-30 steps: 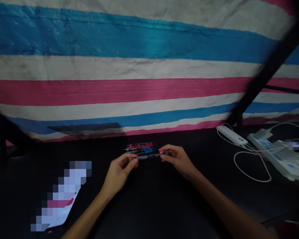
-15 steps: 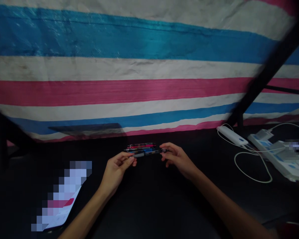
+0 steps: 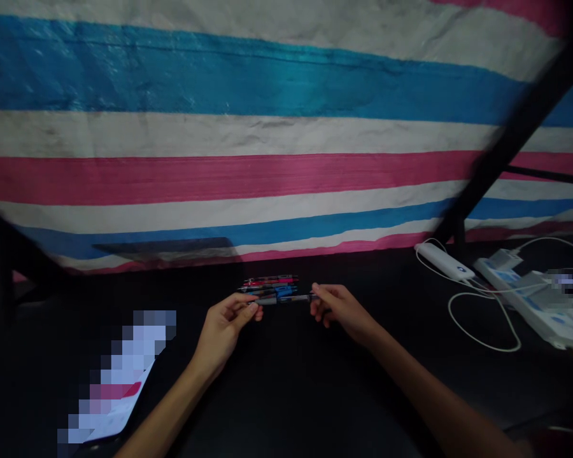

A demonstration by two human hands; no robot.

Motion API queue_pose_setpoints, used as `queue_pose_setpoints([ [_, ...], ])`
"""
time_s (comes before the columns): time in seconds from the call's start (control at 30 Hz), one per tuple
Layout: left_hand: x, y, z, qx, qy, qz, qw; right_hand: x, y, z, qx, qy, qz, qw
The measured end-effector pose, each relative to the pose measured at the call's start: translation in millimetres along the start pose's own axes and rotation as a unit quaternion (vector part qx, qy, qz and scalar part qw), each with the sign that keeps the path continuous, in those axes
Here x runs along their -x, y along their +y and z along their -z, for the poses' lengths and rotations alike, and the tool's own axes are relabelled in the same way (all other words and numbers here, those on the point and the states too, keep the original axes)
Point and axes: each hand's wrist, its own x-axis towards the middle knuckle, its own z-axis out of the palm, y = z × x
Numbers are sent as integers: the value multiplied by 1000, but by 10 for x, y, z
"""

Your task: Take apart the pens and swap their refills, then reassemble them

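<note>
A pen (image 3: 293,298) with a grey grip and a clear, dark-marked barrel lies crosswise between my two hands. My left hand (image 3: 229,321) pinches its grey end between thumb and fingers. At the other end, the thumb and fingers of my right hand (image 3: 337,308) are closed on the pen's tip, which they partly hide. Just beyond it, several more pens lie side by side on the black table (image 3: 286,381). Among them are a red pen (image 3: 272,282) and a blue pen (image 3: 286,291).
To the left lies a phone (image 3: 128,407) with a lit, blurred screen. A white power strip (image 3: 539,312), a white power bank (image 3: 444,261) and looped white cables (image 3: 482,348) occupy the right side. Striped sheeting (image 3: 267,178) hangs behind the table, with a dark slanted frame bar (image 3: 506,140) at right.
My right hand's fingers have drawn together on the pen's right end, which now sits slightly lower. My left hand keeps its pinch in nearly the same place.
</note>
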Motion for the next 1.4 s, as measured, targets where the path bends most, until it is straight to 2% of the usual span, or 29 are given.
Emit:
queue_pose_setpoints([
  [0.17,-3,-6,-1,-6,7,2,1000,3,-10,-6,-32,6,50,998],
  [0.33,3,9,-23,-16,11,-1,1000,7,-7,-7,7,-3,-7,1000],
  [0.43,9,21,-39,-17,16,-4,1000,-8,21,-4,6,1,32,999],
  [0.57,8,16,-31,1,16,-3,1000,-38,50,28,-16,44,80,996],
  [0.9,0,48,-3,28,32,9,999,-57,49,89,-102,50,72,991],
  [1.23,-31,50,83,45,46,-2,998,-124,26,150,-181,126,111,969],
  [1.4,-30,51,85,39,38,-1,999,-143,40,175,-179,157,121,964],
])
